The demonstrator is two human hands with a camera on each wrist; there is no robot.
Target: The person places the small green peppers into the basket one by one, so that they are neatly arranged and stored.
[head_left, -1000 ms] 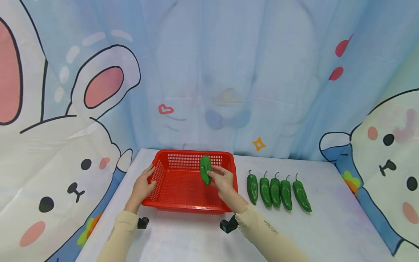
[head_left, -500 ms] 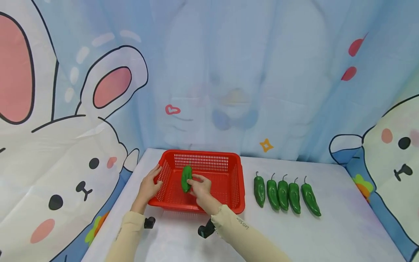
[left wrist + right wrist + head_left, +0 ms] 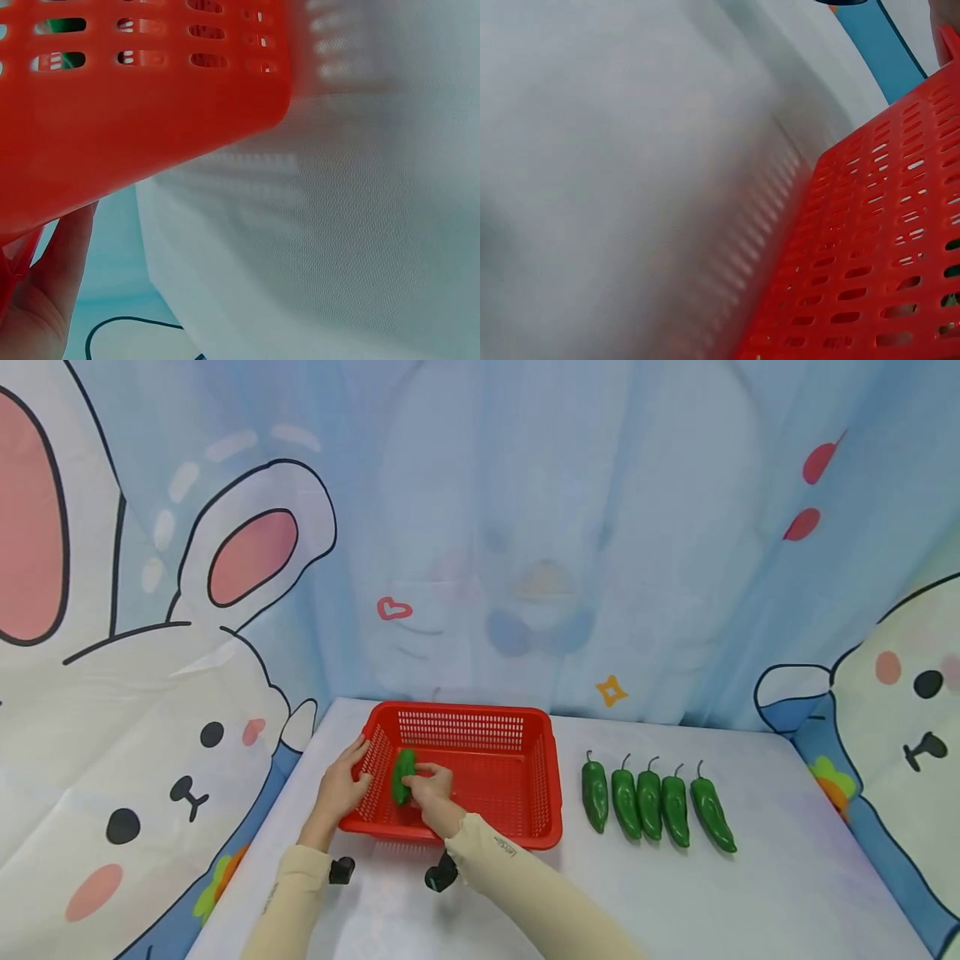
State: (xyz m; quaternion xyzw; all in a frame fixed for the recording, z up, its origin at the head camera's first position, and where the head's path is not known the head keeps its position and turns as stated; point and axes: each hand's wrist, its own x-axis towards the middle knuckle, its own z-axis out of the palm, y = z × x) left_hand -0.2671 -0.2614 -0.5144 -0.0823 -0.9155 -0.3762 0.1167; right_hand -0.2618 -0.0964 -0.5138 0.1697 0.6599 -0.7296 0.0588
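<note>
Inside the red plastic basket [image 3: 517,781], near its left end, a green chili pepper [image 3: 402,778] is pinched between thumb and fingers of my right hand [image 3: 435,795]. The pepper stands roughly upright, low over the basket floor. My left hand [image 3: 341,792] holds the basket's left rim, thumb over the edge. From the left wrist, the slotted basket wall [image 3: 150,120] fills the upper left, with part of the left hand [image 3: 49,296] below it. In the right wrist view, the basket's front wall [image 3: 855,247] hides the right hand.
Several green peppers [image 3: 648,804] lie in a row on the white table [image 3: 645,902], right of the basket, stems pointing to the back. A blue cartoon curtain [image 3: 465,527] hangs behind the table. Black wrist devices [image 3: 441,872] sit under both wrists.
My right hand has carried the pepper leftward across the basket and lowered it toward the floor near the left end. The left hand stays on the rim; the view shifted slightly.
</note>
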